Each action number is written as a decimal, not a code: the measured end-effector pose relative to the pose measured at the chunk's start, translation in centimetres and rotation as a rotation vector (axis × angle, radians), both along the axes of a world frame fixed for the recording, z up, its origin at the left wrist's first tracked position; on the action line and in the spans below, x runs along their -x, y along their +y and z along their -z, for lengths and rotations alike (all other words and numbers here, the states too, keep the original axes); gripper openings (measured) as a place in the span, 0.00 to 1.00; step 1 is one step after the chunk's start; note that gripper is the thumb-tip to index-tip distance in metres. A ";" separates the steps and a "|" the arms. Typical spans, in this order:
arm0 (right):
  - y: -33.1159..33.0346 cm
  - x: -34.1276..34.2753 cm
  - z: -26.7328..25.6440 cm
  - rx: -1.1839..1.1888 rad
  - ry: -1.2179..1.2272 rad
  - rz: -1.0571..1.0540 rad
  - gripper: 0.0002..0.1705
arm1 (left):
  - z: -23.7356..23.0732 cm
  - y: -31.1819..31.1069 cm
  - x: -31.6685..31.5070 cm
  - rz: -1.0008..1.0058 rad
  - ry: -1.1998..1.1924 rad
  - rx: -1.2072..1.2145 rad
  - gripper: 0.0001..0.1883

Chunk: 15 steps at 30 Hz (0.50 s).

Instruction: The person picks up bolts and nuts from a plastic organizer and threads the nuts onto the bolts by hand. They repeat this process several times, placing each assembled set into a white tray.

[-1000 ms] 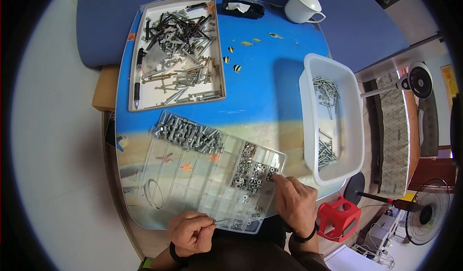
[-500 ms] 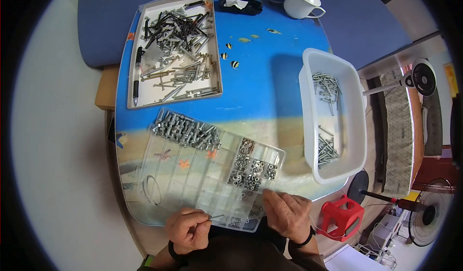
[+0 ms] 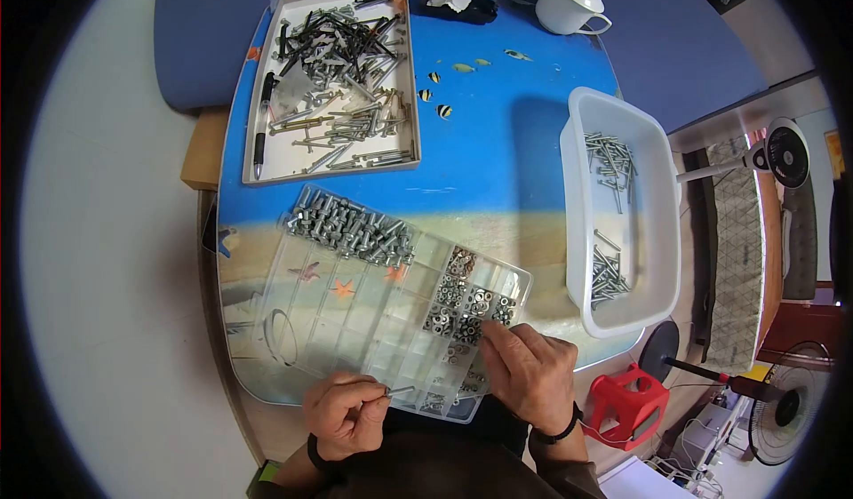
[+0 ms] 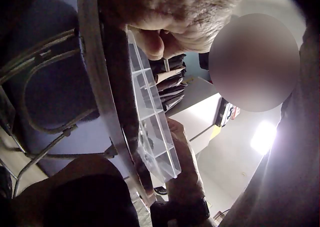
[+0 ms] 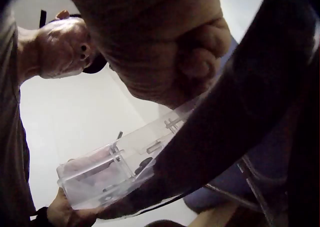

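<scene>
Left hand (image 3: 345, 416) pinches a bolt (image 3: 402, 390) at the case (image 3: 384, 358)'s near edge. Right hand (image 3: 530, 372) is by the nuts (image 3: 481, 301); whether its fingers clamp one, I can't tell. A strip of table (image 3: 546, 255) separates case and tub (image 3: 577, 232).
</scene>
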State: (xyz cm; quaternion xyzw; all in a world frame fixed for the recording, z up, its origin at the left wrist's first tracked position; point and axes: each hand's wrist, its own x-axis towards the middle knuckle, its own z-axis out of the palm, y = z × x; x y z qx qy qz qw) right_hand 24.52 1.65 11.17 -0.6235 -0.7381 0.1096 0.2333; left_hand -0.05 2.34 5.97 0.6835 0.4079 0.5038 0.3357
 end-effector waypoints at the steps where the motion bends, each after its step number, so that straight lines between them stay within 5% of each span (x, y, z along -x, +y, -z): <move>1: 0.1 0.3 -0.2 0.010 0.007 0.035 0.16 | -0.1 0.0 0.0 -0.001 -0.001 0.001 0.07; 9: 0.5 0.8 0.1 0.051 0.038 0.093 0.11 | -0.9 0.0 0.2 0.029 0.007 0.088 0.08; 15: -1.8 -0.1 0.2 -0.015 0.461 0.120 0.13 | -0.8 -0.1 0.0 -0.006 -0.028 0.030 0.05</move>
